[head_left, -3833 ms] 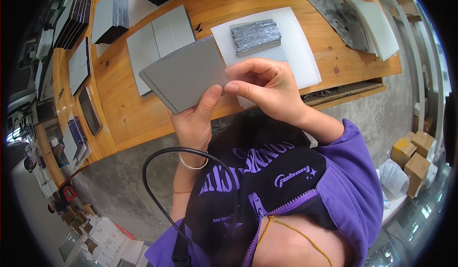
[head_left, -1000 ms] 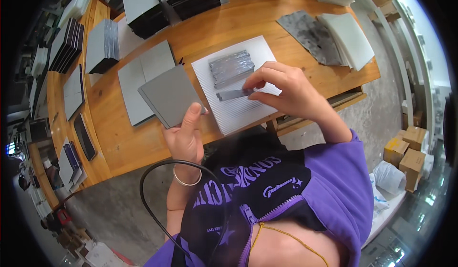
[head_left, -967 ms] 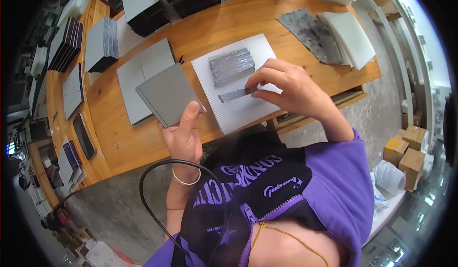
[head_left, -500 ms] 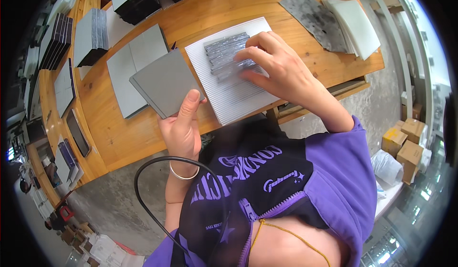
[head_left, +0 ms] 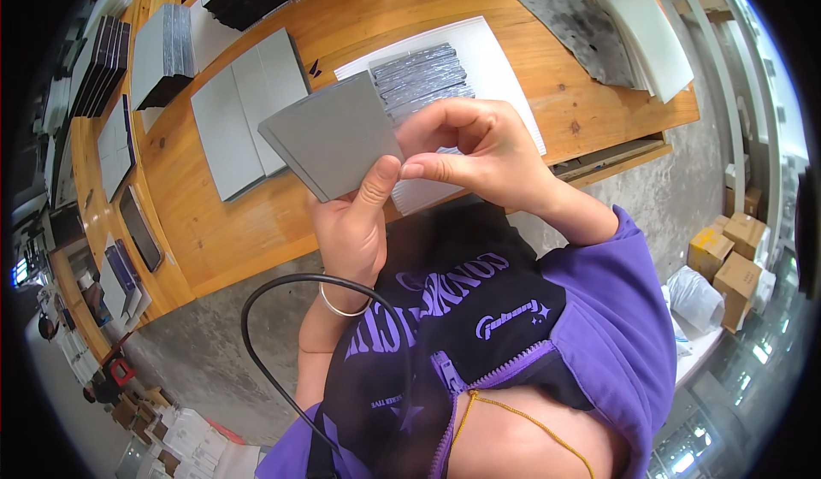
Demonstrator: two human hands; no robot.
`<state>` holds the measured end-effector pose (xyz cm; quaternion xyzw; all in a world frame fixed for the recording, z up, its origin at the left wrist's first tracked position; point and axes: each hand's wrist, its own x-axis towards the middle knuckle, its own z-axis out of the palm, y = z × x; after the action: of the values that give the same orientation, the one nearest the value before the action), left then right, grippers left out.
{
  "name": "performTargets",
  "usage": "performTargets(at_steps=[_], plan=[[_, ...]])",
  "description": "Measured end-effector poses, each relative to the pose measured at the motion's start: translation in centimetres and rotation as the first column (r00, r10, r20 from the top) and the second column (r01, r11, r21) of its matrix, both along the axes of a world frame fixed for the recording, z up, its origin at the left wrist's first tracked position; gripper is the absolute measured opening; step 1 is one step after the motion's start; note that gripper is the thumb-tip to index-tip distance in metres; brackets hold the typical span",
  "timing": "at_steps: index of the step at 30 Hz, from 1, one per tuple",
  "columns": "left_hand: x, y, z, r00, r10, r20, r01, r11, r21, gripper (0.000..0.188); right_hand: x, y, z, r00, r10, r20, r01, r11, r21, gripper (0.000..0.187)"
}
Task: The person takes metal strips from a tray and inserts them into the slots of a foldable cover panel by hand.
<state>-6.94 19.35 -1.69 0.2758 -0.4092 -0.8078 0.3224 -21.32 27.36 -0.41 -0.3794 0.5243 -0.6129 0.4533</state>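
Observation:
My left hand (head_left: 352,231) grips a square grey board piece (head_left: 333,133) by its lower right corner, thumb on top and fingers underneath. The piece has a folded edge along its lower left side and is held tilted above the table. My right hand (head_left: 487,150) is curled at the piece's right edge, its thumb and forefinger tips close to that edge; whatever is between them is hidden. Behind the right hand lies a bundle of shiny silver-grey strips (head_left: 423,73) on a white ribbed sheet (head_left: 505,73). The sheet's left part is covered by the board piece.
A wide grey board with a centre crease (head_left: 231,128) lies left on the wooden table (head_left: 205,261). Stacks of grey-and-black pieces (head_left: 162,56) stand farther left. A phone-like dark slab (head_left: 141,229) rests there. At the far right are white sheets (head_left: 646,43) and a mottled grey sheet (head_left: 577,30).
My right hand has left the silver strips and come leftward and nearer, to the board piece's edge. My left hand has raised the board piece slightly up and right.

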Motion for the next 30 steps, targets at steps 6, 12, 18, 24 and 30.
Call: performTargets(at_steps=[6,12,18,24,30], plan=[[0.0,-0.2,0.0,0.998,0.038,0.057,-0.029,0.987,-0.156,0.021,0.2,0.4,-0.4,0.998,-0.044,0.044,0.045,0.999,-0.025,0.022],[0.2,-0.4,-0.2,0.995,0.028,0.096,-0.007,0.979,-0.204,0.021,0.3,0.7,0.0,0.98,-0.014,0.199,0.007,0.999,0.035,0.023],[0.0,-0.8,0.0,1.0,-0.001,-0.005,0.0,0.994,-0.111,0.018,0.0,0.9,0.3,0.963,0.004,0.27,-0.018,0.999,0.049,0.024],[-0.5,0.2,-0.3,0.994,0.102,0.033,-0.096,0.983,-0.156,0.02,0.4,0.1,-1.3,0.994,-0.098,-0.039,0.089,0.977,-0.196,0.019],[-0.5,0.2,-0.2,0.995,0.103,0.005,-0.101,0.983,-0.154,0.024,0.8,-0.4,-0.8,0.979,-0.195,-0.064,0.181,0.965,-0.188,0.023]])
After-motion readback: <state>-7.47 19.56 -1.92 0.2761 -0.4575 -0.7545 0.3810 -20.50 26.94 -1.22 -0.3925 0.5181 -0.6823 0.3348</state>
